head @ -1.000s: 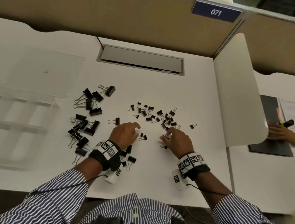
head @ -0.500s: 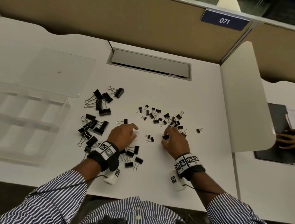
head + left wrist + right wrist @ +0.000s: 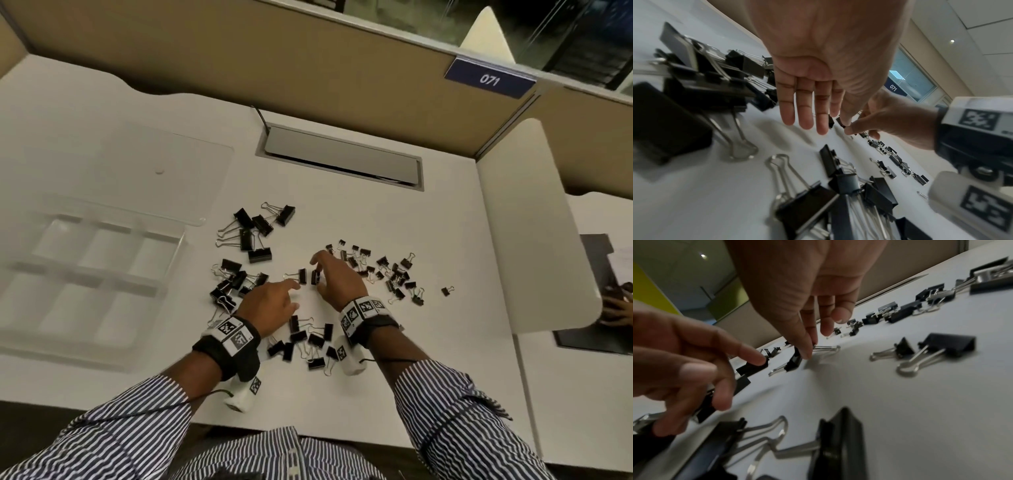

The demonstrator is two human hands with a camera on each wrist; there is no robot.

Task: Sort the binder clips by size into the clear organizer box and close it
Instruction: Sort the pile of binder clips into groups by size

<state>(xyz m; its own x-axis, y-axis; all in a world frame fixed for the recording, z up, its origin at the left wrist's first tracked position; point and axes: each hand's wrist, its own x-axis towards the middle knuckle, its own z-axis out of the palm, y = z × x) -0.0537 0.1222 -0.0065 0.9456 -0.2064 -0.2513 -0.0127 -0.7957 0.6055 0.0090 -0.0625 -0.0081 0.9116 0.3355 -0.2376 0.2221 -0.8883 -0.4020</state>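
One clear organizer box (image 3: 85, 274), one lid (image 3: 164, 154), two hands, and binder clips too many to count.

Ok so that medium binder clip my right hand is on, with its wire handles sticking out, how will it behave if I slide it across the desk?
The medium clip looks rigid metal, so it should probably slide as one piece. Its wire handles look hinged and may flop or snag the neighbouring clip. It seems light, so the right hand could easily flick it.

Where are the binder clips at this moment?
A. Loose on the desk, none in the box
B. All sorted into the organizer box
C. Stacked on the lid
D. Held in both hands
A: the binder clips lie scattered on the desk, and the clear organizer box holds none.
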